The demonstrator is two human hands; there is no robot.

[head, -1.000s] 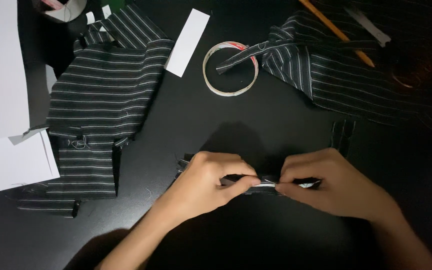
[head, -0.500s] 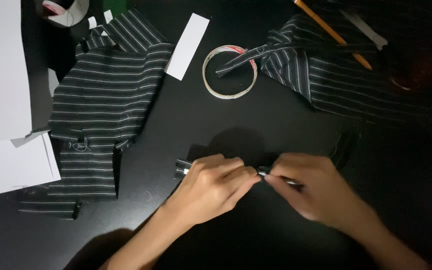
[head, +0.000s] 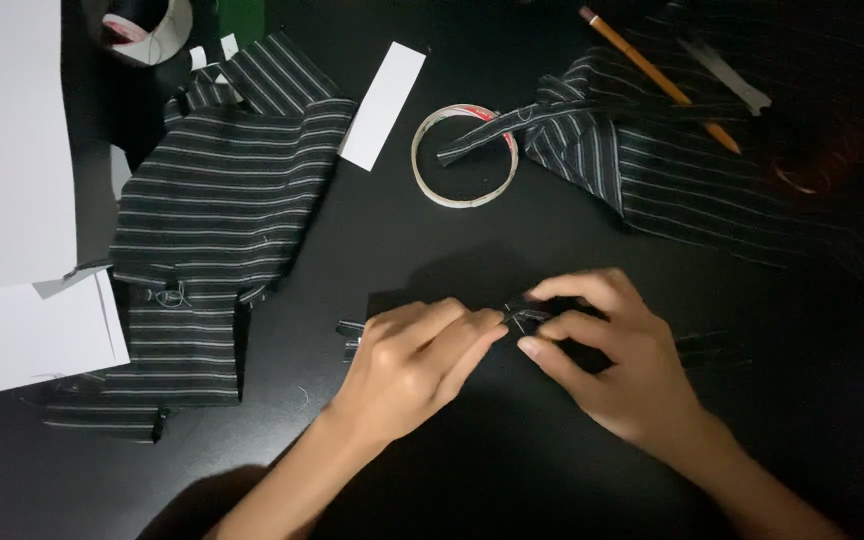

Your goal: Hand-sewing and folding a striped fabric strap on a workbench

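My left hand [head: 407, 355] and right hand [head: 602, 350] both pinch the thin, limp fabric strip [head: 524, 318], six o'clock of the tape ring [head: 464, 157]; best held near its folded ends.

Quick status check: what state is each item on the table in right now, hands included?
Left hand: pinching the fabric strip.
Right hand: pinching the same strip, fingertips meeting the left's.
Fabric strip: narrow, folded, held between both hands just over the table.
Left striped piece: lying flat.
Right striped piece: bunched, one tail across the tape roll.
Tape roll: lying flat.
Pencil: resting on the right piece.
Paper slip: flat.
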